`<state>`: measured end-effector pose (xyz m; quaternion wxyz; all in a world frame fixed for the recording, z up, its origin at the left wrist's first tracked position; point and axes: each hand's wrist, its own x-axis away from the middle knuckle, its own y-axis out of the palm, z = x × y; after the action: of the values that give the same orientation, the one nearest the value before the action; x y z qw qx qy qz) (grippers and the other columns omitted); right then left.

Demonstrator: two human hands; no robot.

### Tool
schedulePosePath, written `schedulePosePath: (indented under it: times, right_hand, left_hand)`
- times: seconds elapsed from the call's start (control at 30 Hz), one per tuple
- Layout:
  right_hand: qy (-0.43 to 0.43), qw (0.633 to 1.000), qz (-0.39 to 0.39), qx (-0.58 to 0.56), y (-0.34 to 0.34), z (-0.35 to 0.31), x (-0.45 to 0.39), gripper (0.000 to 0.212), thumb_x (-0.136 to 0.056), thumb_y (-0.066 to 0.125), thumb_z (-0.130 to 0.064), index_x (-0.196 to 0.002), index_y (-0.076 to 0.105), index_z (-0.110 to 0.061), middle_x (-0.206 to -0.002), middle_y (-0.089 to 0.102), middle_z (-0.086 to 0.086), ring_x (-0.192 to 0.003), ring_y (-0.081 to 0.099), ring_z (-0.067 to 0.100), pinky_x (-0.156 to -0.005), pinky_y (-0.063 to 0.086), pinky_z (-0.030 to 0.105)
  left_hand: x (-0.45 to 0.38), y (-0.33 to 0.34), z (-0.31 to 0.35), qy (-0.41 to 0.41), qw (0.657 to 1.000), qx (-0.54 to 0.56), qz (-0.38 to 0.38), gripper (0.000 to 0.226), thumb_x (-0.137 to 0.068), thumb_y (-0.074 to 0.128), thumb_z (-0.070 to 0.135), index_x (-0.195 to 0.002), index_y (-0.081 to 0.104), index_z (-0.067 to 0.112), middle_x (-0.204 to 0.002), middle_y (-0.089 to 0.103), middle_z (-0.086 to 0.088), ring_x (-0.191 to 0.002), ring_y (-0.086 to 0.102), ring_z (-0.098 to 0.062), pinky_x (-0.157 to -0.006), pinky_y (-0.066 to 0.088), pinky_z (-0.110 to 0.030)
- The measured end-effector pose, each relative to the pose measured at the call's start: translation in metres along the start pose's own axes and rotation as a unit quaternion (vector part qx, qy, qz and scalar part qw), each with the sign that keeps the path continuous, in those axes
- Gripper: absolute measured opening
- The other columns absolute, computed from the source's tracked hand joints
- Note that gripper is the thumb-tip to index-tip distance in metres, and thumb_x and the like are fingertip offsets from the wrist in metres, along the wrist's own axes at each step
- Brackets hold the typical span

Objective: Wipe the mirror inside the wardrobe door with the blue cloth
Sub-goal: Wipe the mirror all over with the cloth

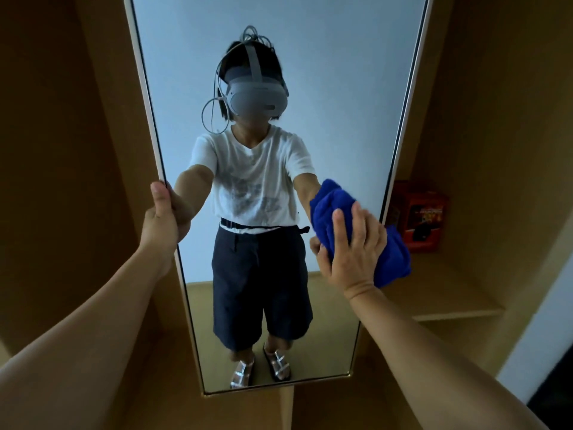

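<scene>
Wiping the mirror [325, 88] with the blue cloth [328, 209].
My right hand [353, 249] fingers spread flat over the soft, bunched cloth; left hand [162, 218] fingers clamp the rigid mirror edge.

The mirror [279, 41] is smooth, glossy glass in a thin pale frame. The blue cloth [393, 259] looks soft and fuzzy, like towelling. The wardrobe [483, 119] panels are matt, tan wood. A red box [418, 215] at right appears printed card.
</scene>
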<state>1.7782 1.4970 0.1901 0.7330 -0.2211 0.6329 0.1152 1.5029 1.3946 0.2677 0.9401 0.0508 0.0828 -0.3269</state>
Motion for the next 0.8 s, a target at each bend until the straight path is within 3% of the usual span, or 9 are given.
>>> schedulePosePath:
  times: [0.1,0.2,0.33,0.4,0.47,0.57,0.63,0.7,0.8]
  right_hand:
    - [-0.102,0.994,-0.047,-0.015,0.001,-0.010,0.036,0.072,-0.077,0.050,-0.037,-0.143,0.025,-0.023,-0.143,0.029,0.012,-0.125,0.034,0.038,-0.101,0.026,0.056]
    - [-0.194,0.978,-0.067,-0.017,0.004,-0.028,0.057,0.066,-0.075,0.053,-0.028,-0.139,0.035,-0.027,-0.142,0.034,0.005,-0.123,0.038,0.033,-0.099,0.028,0.054]
    - [-0.253,0.967,-0.012,-0.016,0.012,-0.071,0.040,0.055,-0.087,0.050,-0.024,-0.139,0.037,-0.032,-0.143,0.036,-0.002,-0.124,0.041,0.028,-0.101,0.032,0.049]
    - [-0.234,0.972,0.006,-0.034,0.017,-0.101,0.023,0.052,-0.091,0.047,-0.026,-0.141,0.034,-0.031,-0.145,0.034,-0.002,-0.126,0.039,0.028,-0.103,0.030,0.049]
    - [-0.211,0.976,0.009,-0.049,0.019,-0.128,0.015,0.055,-0.091,0.048,-0.028,-0.143,0.031,-0.030,-0.146,0.031,-0.002,-0.127,0.037,0.029,-0.103,0.028,0.050]
    - [-0.253,0.965,-0.005,-0.063,0.020,-0.147,0.030,0.051,-0.094,0.043,-0.027,-0.143,0.029,-0.030,-0.147,0.030,-0.003,-0.128,0.036,0.028,-0.104,0.029,0.048]
    - [-0.306,0.949,-0.029,-0.067,0.021,-0.151,0.052,0.046,-0.098,0.035,-0.024,-0.143,0.029,-0.031,-0.147,0.028,-0.004,-0.127,0.037,0.027,-0.103,0.031,0.047]
    - [-0.344,0.935,-0.059,-0.063,0.023,-0.156,0.085,0.051,-0.096,0.042,-0.027,-0.145,0.027,-0.031,-0.150,0.024,-0.003,-0.128,0.036,0.027,-0.104,0.030,0.046]
    - [-0.370,0.921,-0.116,-0.045,0.025,-0.160,0.134,0.064,-0.092,0.049,-0.035,-0.148,0.021,-0.029,-0.154,0.018,-0.002,-0.133,0.031,0.027,-0.109,0.024,0.047]
  left_hand:
    - [0.010,-0.007,-0.041,-0.005,0.999,-0.014,-0.037,0.073,-0.090,0.015,0.070,-0.093,0.064,0.016,-0.077,0.064,0.003,-0.078,0.061,-0.011,-0.070,0.041,-0.022]
    - [0.019,-0.007,-0.066,-0.037,0.998,-0.007,-0.041,0.071,-0.090,0.016,0.068,-0.110,0.060,0.017,-0.094,0.063,0.001,-0.091,0.058,-0.014,-0.086,0.037,-0.028]
    - [0.024,-0.010,-0.070,-0.041,0.998,-0.003,-0.056,0.059,-0.092,0.019,0.066,-0.105,0.057,0.023,-0.088,0.062,0.005,-0.079,0.056,-0.003,-0.079,0.036,-0.020]
    - [0.024,-0.014,-0.071,-0.036,0.997,-0.006,-0.069,0.055,-0.092,0.019,0.066,-0.103,0.054,0.026,-0.081,0.060,0.012,-0.076,0.053,0.002,-0.071,0.035,-0.017]
    - [0.024,-0.016,-0.071,-0.031,0.995,-0.013,-0.089,0.057,-0.091,0.018,0.067,-0.107,0.054,0.026,-0.081,0.058,0.013,-0.077,0.052,0.001,-0.074,0.035,-0.020]
    - [0.024,-0.018,-0.071,-0.026,0.995,-0.008,-0.098,0.062,-0.090,0.017,0.068,-0.091,0.062,0.024,-0.077,0.065,0.013,-0.071,0.061,0.000,-0.061,0.043,-0.013]
    - [0.024,-0.014,-0.071,-0.034,0.996,0.002,-0.081,0.056,-0.090,0.018,0.068,-0.079,0.058,0.030,-0.075,0.063,0.011,-0.071,0.060,-0.002,-0.062,0.042,-0.017]
    - [0.022,-0.010,-0.074,-0.033,0.998,-0.001,-0.052,0.057,-0.089,0.020,0.069,-0.068,0.054,0.028,-0.067,0.058,0.010,-0.068,0.054,-0.005,-0.064,0.040,-0.023]
    - [0.017,-0.006,-0.076,-0.018,0.999,-0.012,-0.026,0.060,-0.089,0.019,0.070,-0.057,0.043,0.025,-0.057,0.046,0.009,-0.056,0.042,-0.006,-0.055,0.033,-0.022]
